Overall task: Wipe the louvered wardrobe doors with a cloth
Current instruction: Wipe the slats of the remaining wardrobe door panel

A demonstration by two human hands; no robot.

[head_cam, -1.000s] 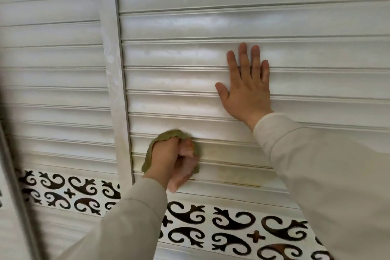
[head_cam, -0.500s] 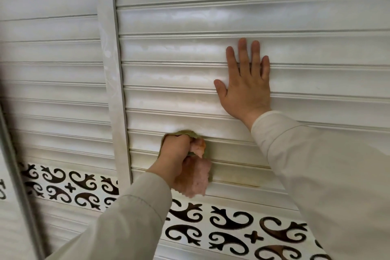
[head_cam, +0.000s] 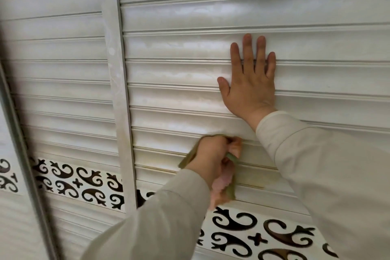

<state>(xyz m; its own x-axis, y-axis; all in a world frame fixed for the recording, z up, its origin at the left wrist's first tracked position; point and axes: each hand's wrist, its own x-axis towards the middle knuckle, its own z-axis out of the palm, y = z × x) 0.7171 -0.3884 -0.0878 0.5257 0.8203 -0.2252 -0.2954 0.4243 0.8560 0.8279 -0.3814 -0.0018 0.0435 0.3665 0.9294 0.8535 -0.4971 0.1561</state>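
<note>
Cloth [head_cam: 229, 188] shifted right | left hand [head_cam: 211, 154] grips it (green-pink, bunched)

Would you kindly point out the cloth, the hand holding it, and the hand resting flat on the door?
cloth [head_cam: 229, 191], head view, on the green flap hanging below the fist.
left hand [head_cam: 211, 154], head view, on its back.
right hand [head_cam: 251, 88], head view, on its back.

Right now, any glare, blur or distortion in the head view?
Head view: patchy sheen on the upper slats; left hand and cloth slightly motion-blurred; right hand sharp; left edge dark and soft; wide-angle bend in the door frame.
</note>
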